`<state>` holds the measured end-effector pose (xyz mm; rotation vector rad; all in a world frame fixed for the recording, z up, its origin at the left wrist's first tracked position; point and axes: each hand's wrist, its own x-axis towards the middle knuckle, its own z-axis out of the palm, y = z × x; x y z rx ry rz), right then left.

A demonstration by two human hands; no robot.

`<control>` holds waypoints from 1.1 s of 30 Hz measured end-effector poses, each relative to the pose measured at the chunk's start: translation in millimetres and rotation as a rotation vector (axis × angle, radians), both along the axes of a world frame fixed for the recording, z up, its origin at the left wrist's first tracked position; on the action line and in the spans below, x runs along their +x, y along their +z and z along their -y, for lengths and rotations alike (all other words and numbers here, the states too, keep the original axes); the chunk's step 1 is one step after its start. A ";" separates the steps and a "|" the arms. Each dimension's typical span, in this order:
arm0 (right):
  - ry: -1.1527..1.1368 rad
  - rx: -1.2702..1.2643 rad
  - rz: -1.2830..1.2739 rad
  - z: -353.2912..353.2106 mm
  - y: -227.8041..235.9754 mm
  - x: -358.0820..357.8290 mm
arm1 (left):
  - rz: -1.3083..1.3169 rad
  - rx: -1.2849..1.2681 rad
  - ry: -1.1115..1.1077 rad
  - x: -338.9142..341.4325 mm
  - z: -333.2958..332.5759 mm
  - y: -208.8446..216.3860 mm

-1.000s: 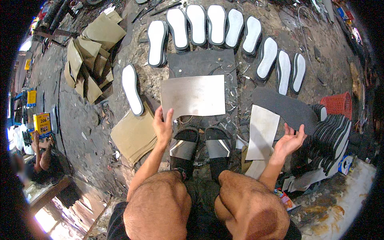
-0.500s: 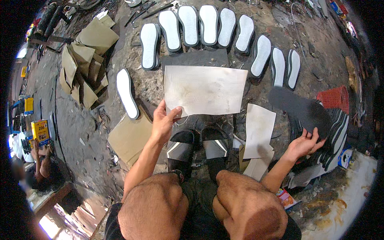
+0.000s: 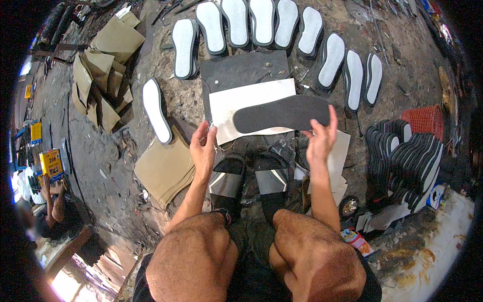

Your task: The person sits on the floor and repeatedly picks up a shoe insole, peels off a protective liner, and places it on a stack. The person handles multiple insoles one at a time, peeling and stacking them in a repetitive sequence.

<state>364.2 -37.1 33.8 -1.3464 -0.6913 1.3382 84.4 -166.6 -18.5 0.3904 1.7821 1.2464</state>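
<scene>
A black shoe sole [image 3: 282, 115] lies sideways over a cream-white sheet [image 3: 221, 113]; whether it rests on the sheet or is held just above it, I cannot tell. My right hand [image 3: 321, 138] grips the sole's right end, thumb on the near edge and fingers at the tip. Close to the sheet's lower left edge is my left hand [image 3: 203, 148], fingers raised and parted, with nothing visible in it. Under the sheet lies a dark flat board [image 3: 244, 68], showing beyond its far edge.
Black soles with white tops [image 3: 262, 22] stand in an arc beyond the board. One white-topped sole [image 3: 157, 110] lies left, near tan sheets [image 3: 163, 173]. Stacked soles [image 3: 402, 156] and a red basket [image 3: 423, 122] are right. Another person's arm [image 3: 53, 204] shows far left.
My right hand has carried the black sole from the right stack leftward over the white sheet. The sheet now lies lower on the board, and my left hand has let go of it.
</scene>
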 end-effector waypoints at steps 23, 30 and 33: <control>0.305 -0.128 0.454 -13.4 -73.9 6.4 | 0.023 -0.117 -0.057 -9.4 -11.8 -7.5; 0.275 -0.147 0.520 -13.9 -72.1 3.8 | -0.017 -0.145 -0.095 -10.4 -16.7 1.0; 0.265 -0.201 0.425 -13.6 -67.8 1.7 | -0.012 -0.162 -0.085 -10.5 -18.2 3.0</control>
